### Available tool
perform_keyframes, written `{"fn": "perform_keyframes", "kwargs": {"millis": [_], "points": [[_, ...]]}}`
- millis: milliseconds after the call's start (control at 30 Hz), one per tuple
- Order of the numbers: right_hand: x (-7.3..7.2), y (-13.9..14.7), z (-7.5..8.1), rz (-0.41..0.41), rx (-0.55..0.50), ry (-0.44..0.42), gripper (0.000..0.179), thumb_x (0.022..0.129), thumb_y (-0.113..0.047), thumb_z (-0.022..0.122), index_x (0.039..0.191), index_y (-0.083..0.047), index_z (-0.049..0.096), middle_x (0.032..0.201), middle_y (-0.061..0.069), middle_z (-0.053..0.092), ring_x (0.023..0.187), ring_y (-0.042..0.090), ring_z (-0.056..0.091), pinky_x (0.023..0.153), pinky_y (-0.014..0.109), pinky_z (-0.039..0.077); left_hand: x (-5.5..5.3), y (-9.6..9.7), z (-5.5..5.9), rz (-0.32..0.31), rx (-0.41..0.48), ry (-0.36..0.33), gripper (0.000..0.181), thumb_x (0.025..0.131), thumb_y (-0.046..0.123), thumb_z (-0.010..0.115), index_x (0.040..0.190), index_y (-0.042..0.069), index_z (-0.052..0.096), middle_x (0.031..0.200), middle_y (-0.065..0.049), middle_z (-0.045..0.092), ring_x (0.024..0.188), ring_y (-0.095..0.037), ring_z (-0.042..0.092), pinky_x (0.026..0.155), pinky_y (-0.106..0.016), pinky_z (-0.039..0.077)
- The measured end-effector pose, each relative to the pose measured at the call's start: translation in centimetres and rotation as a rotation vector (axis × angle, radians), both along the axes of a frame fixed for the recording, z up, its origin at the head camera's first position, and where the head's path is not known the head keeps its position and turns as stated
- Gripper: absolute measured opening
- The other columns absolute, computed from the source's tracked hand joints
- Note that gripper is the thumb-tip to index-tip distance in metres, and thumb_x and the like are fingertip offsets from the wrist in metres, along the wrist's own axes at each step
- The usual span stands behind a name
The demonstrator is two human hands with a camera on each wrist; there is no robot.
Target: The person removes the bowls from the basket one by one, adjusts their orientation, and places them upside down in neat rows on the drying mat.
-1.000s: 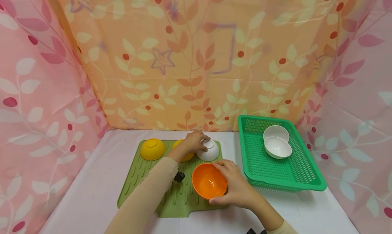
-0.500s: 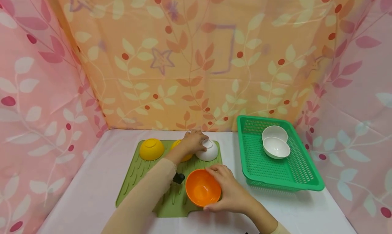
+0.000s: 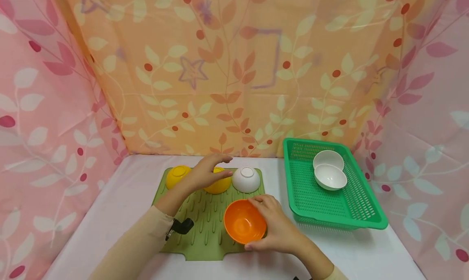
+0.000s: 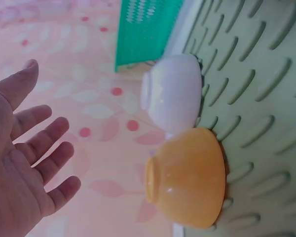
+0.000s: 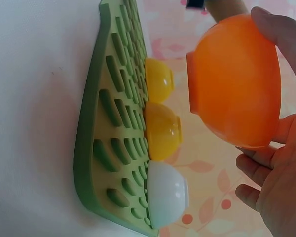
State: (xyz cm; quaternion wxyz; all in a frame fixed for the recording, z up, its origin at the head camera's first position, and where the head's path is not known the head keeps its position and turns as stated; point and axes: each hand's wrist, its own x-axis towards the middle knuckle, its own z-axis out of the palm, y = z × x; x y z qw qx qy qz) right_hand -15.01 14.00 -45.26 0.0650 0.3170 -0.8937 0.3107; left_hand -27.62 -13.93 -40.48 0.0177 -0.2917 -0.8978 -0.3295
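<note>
I'd hold that orange bowl (image 3: pixel 243 222) level over the green mat (image 3: pixel 203 253), right hand (image 3: pixel 277 228) pinching it, left hand (image 3: pixel 202 174) spread clear

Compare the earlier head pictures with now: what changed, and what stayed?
The left hand has let go of the upturned round white bowl and moved left. The right hand still holds the round orange bowl, drawn slightly back. The upturned yellow bowls and green plastic basket stayed put.

Left fingers (image 4: pixel 47 138) loosely spread — right fingers (image 5: pixel 253 171) curved, gripping.
</note>
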Motion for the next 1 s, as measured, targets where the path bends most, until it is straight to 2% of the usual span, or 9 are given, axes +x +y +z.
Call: {"fn": "perform_keyframes", "kwargs": {"millis": [67, 167, 333, 533, 633, 733, 833, 1000], "points": [[-0.1, 0.1, 0.1, -0.007, 0.002, -0.001, 0.112, 0.057, -0.061, 0.094, 0.149, -0.014, 0.052, 0.143, -0.007, 0.045, 0.135, 0.017, 0.037, 0.103, 0.053, 0.046, 1.3, -0.9, 0.4, -0.007, 0.027, -0.033, 0.057, 0.096, 0.044, 0.071, 0.144, 0.017, 0.059, 0.140, -0.002, 0.062, 0.135, -0.028, 0.051, 0.113, -0.054, 0.041], [-0.2, 0.2, 0.1, -0.018, 0.004, -0.004, 0.112, 0.057, -0.061, 0.094, 0.149, -0.014, 0.052, 0.143, -0.006, 0.045, 0.135, 0.017, 0.037, 0.103, 0.053, 0.046, 3.3, -2.0, 0.3, 0.014, 0.058, -0.091, 0.054, 0.095, 0.045, 0.072, 0.142, 0.021, 0.061, 0.142, 0.001, 0.060, 0.137, -0.027, 0.050, 0.113, -0.055, 0.040], [-0.3, 0.1, -0.1, -0.027, 0.001, -0.023, 0.112, 0.057, -0.059, 0.095, 0.149, -0.014, 0.052, 0.144, -0.008, 0.044, 0.136, 0.016, 0.036, 0.104, 0.053, 0.045, 6.4, -3.0, -0.5, 0.050, 0.104, -0.137, 0.052, 0.094, 0.044, 0.073, 0.140, 0.023, 0.062, 0.143, 0.004, 0.059, 0.136, -0.027, 0.051, 0.111, -0.056, 0.042], [-0.2, 0.0, -0.3, -0.031, 0.000, -0.025, 0.111, 0.056, -0.056, 0.096, 0.149, -0.014, 0.052, 0.144, -0.009, 0.043, 0.136, 0.015, 0.036, 0.106, 0.053, 0.044, 9.5, -3.3, -1.2, 0.033, 0.165, -0.165, 0.048, 0.093, 0.044, 0.074, 0.137, 0.029, 0.062, 0.139, 0.005, 0.062, 0.132, -0.025, 0.054, 0.109, -0.058, 0.043], [-0.3, 0.0, -0.4, -0.026, -0.004, -0.008, 0.111, 0.056, -0.058, 0.095, 0.149, -0.014, 0.052, 0.144, -0.008, 0.044, 0.136, 0.016, 0.036, 0.105, 0.054, 0.044, 10.6, -3.1, -1.4, 0.028, 0.193, -0.161, 0.048, 0.091, 0.047, 0.075, 0.135, 0.033, 0.062, 0.138, 0.006, 0.062, 0.132, -0.022, 0.054, 0.109, -0.057, 0.043], [-0.3, 0.1, -0.4, -0.024, -0.014, -0.003, 0.112, 0.057, -0.063, 0.093, 0.149, -0.015, 0.051, 0.144, -0.008, 0.044, 0.137, 0.017, 0.036, 0.104, 0.055, 0.044, 11.4, -2.9, -1.8, 0.029, 0.203, -0.151, 0.049, 0.089, 0.052, 0.075, 0.134, 0.040, 0.060, 0.137, 0.012, 0.061, 0.130, -0.015, 0.054, 0.107, -0.053, 0.046], [-0.2, 0.1, -0.3, -0.027, -0.017, 0.005, 0.111, 0.059, -0.066, 0.091, 0.150, -0.016, 0.051, 0.144, -0.008, 0.044, 0.137, 0.018, 0.036, 0.102, 0.055, 0.046, 11.9, -2.5, -2.1, 0.018, 0.220, -0.153, 0.047, 0.090, 0.048, 0.076, 0.133, 0.043, 0.059, 0.136, 0.018, 0.059, 0.129, -0.011, 0.054, 0.105, -0.050, 0.047], [-0.1, 0.2, -0.1, -0.031, -0.016, 0.000, 0.111, 0.060, -0.068, 0.089, 0.150, -0.015, 0.051, 0.145, -0.007, 0.043, 0.137, 0.018, 0.036, 0.102, 0.055, 0.047, 12.7, -2.0, -2.1, -0.014, 0.251, -0.146, 0.050, 0.090, 0.042, 0.078, 0.135, 0.045, 0.058, 0.137, 0.023, 0.056, 0.132, -0.013, 0.051, 0.107, -0.055, 0.045]]}}
